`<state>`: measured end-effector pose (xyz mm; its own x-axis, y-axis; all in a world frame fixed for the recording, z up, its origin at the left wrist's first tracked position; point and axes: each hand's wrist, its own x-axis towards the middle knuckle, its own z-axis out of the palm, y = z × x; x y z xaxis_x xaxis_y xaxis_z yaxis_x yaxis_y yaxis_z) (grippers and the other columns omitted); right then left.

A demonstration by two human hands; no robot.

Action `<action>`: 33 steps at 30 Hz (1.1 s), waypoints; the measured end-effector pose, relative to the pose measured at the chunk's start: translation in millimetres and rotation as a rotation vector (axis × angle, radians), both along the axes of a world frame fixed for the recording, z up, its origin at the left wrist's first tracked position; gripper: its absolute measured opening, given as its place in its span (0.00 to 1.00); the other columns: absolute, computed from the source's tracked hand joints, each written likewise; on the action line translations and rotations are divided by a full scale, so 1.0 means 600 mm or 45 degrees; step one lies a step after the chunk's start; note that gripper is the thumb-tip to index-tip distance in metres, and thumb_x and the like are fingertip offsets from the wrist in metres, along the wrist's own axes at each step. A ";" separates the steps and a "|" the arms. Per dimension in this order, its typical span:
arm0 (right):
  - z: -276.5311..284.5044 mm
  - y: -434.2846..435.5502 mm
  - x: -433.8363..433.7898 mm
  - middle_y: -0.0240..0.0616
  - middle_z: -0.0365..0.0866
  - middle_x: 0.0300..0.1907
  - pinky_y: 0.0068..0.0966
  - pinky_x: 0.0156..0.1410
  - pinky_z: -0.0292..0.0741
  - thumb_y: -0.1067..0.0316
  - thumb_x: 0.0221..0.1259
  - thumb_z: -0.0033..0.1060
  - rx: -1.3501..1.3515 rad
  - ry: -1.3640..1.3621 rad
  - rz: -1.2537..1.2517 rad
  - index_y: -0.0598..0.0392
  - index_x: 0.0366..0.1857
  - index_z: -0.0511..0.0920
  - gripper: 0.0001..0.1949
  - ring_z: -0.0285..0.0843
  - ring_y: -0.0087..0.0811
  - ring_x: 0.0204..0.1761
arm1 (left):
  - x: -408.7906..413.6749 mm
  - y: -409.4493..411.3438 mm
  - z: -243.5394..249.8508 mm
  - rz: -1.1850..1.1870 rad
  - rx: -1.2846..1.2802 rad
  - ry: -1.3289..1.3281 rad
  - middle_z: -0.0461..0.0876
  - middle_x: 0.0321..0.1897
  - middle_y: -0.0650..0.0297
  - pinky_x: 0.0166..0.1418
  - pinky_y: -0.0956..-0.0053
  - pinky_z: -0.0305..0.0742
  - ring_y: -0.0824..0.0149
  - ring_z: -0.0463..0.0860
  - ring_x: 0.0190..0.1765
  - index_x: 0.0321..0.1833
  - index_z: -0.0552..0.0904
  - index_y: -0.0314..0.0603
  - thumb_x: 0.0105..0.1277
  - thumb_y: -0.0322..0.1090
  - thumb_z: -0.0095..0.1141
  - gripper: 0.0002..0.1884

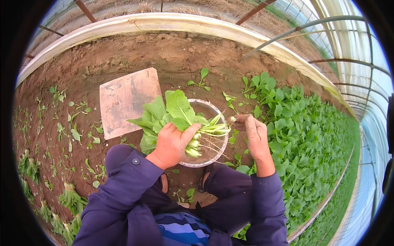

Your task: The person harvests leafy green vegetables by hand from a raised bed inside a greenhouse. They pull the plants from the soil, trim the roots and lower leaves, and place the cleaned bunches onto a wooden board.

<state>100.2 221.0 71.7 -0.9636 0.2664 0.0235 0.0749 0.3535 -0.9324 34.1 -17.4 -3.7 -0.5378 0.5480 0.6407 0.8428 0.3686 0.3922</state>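
My left hand (pixel 174 142) is closed round a bunch of leafy greens (pixel 181 112), above a round basin (pixel 207 164). The leaves point up and left; the pale stems and thin roots point right over the basin. Just right of the root ends is my right hand (pixel 253 130), its fingers bent and its thumb near the fingertips. A small pale bit (pixel 233 119) is at those fingertips; whether they pinch it I cannot tell. Part of the basin's inside is hidden by the bunch.
A worn, pinkish board (pixel 127 101) lies on the soil left of the basin. Dense growing greens (pixel 301 138) stand at the right. Tied bunches (pixel 69 196) lie at the lower left, among loose plants. A pale raised edging (pixel 172 23) and metal hoops (pixel 295 30) bound the bed.
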 end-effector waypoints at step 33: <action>0.000 -0.012 -0.002 0.36 0.83 0.29 0.20 0.36 0.73 0.51 0.75 0.50 -0.191 -0.124 0.074 0.64 0.36 0.81 0.22 0.77 0.21 0.27 | 0.004 -0.001 0.000 -0.006 -0.050 -0.155 0.74 0.19 0.61 0.36 0.62 0.70 0.54 0.75 0.25 0.59 0.78 0.46 0.40 0.36 0.70 0.35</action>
<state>99.2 213.7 71.8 -0.9732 0.2037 -0.1063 0.1508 0.2171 -0.9644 36.7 -17.8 -3.4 -0.6076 0.5737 0.5492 0.7917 0.3820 0.4768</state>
